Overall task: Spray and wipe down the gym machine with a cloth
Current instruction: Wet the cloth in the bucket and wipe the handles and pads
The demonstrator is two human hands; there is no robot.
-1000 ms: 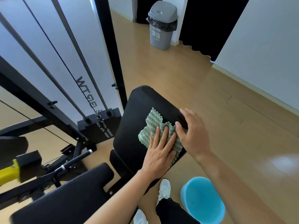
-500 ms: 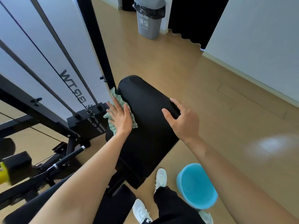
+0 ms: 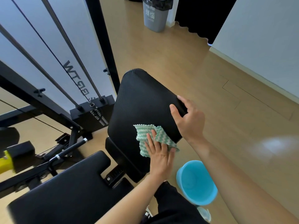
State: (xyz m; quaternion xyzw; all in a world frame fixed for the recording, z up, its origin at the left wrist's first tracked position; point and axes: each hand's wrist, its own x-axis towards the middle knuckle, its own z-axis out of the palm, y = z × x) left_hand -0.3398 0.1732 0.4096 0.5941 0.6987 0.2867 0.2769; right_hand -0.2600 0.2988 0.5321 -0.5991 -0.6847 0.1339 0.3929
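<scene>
1. The left hand (image 3: 159, 159) lies flat, fingers straight and slightly spread, and presses the cloth (image 3: 144, 133) down onto the pad (image 3: 140, 101).
2. The green-and-white cloth sits on the near right part of the black pad, partly under the left palm, with its near corner hanging past the pad's edge.
3. The right hand (image 3: 189, 122) grips the pad's right edge: thumb on the top surface, fingers curled over the side.
4. The two hands are near each other but apart.
5. A blue bucket (image 3: 196, 183) stands on the floor just below the right forearm, beside the machine.
</scene>
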